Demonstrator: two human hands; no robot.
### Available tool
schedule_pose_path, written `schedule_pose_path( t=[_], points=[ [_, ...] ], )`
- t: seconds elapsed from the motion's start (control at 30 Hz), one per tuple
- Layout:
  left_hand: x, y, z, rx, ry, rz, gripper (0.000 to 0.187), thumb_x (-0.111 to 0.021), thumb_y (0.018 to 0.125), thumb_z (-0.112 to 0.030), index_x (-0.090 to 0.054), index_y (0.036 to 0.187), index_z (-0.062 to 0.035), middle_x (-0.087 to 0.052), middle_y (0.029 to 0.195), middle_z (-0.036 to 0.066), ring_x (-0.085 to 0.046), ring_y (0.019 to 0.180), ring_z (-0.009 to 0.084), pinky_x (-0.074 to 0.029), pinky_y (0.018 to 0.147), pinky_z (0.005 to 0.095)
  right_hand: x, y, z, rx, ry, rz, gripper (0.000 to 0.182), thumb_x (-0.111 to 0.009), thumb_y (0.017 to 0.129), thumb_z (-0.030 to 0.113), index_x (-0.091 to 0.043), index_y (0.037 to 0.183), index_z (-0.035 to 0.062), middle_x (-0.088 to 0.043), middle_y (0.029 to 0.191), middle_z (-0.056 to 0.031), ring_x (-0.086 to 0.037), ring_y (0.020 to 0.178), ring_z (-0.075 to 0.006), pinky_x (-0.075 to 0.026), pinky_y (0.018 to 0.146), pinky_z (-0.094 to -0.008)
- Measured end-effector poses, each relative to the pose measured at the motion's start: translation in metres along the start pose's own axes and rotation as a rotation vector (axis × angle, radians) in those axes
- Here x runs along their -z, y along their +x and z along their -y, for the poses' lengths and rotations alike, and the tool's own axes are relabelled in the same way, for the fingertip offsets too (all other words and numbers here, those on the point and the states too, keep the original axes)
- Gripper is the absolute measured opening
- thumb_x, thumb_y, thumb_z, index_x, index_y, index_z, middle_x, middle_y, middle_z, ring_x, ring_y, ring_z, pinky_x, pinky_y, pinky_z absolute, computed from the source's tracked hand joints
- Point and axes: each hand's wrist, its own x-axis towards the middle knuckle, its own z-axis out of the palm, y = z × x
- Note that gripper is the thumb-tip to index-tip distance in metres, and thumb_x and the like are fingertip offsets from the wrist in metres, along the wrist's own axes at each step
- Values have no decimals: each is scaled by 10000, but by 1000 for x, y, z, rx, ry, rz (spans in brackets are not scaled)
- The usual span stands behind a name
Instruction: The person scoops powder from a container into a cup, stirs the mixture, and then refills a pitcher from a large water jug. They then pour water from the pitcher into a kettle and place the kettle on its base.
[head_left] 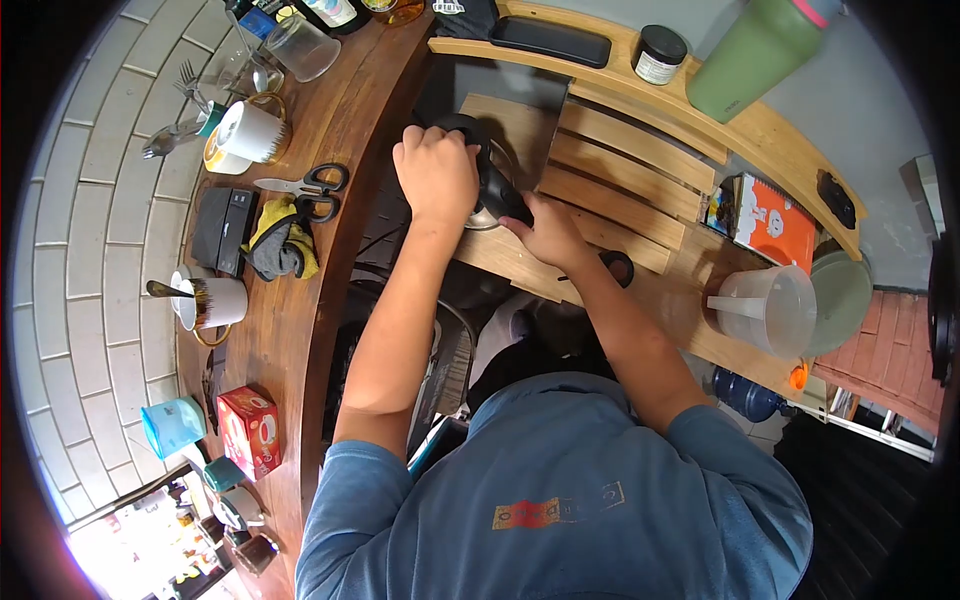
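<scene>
A kettle with a black handle and lid and a shiny steel body (484, 219) stands on the wooden slatted surface (610, 185). My left hand (437, 175) is closed over its black top, with the fingertips partly hidden. Lower on the right, my right hand (548, 235) wraps around the black handle (503, 193). Just below my right wrist lies a small black ring-shaped object (617, 267).
To the left, a wooden counter (320, 250) holds scissors (310, 187), a yellow-grey cloth (282, 243), white mugs (213, 302) and a red box (250, 432). A clear plastic pitcher (765, 310) stands at right. A green bottle (757, 60) is on the back shelf.
</scene>
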Motion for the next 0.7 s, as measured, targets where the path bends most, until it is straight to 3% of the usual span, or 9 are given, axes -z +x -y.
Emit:
schedule_pose_path(
  t=[0.07,0.1,0.27,0.4,0.5,0.6,0.7],
  points=[
    [7,-8,-11,-57,87,-37,239,-760,745,-268,-749,898,-85,-668,858,70,-566,886,261,-417,746,390,2,1,0,-108,-41,110,467,-727,856,307,-599,1173,-12,-665,967,-268,-646,929,-427,-506,806,-439],
    [12,-12,-16,-51,116,35,283,-733,768,-252,-725,982,-67,-648,927,61,-546,932,259,-410,764,378,4,0,2,-105,-43,111,467,-727,856,307,-599,1173,-12,-665,967,-268,-646,929,-427,-506,806,-439],
    [12,-32,-31,-90,143,-78,319,-689,788,-215,-696,1056,-41,-631,973,58,-538,939,252,-407,758,371,2,-3,-1,28,11,35,404,-722,846,297,-596,1067,-17,-655,901,-272,-630,888,-456,-498,772,-467],
    [18,-48,-46,-77,167,-59,369,-670,765,-168,-665,1106,-27,-608,1039,52,-523,940,239,-401,762,359,4,-3,-1,56,11,40,408,-715,850,297,-583,1077,-16,-653,939,-267,-620,919,-453,-496,788,-460],
    [18,-56,-49,-90,163,-33,480,-660,713,-139,-612,1172,-9,-599,1095,63,-522,937,230,-397,755,351,6,-1,2,-30,-80,97,420,-712,852,286,-571,1107,-16,-648,992,-263,-611,960,-445,-494,808,-455],
    [17,-55,-49,-81,158,-46,463,-651,722,-136,-617,1166,-10,-602,1109,66,-523,939,227,-397,757,348,16,3,9,-138,-101,188,442,-720,845,283,-562,1125,-21,-649,1032,-259,-624,984,-418,-496,823,-449],
    [13,-55,-49,-81,151,-78,460,-647,723,-132,-618,1166,-10,-605,1116,61,-527,940,226,-397,760,348,14,8,1,-107,110,112,484,-736,832,294,-562,1167,-9,-659,1070,-238,-638,1001,-391,-503,854,-423]
  ],
)
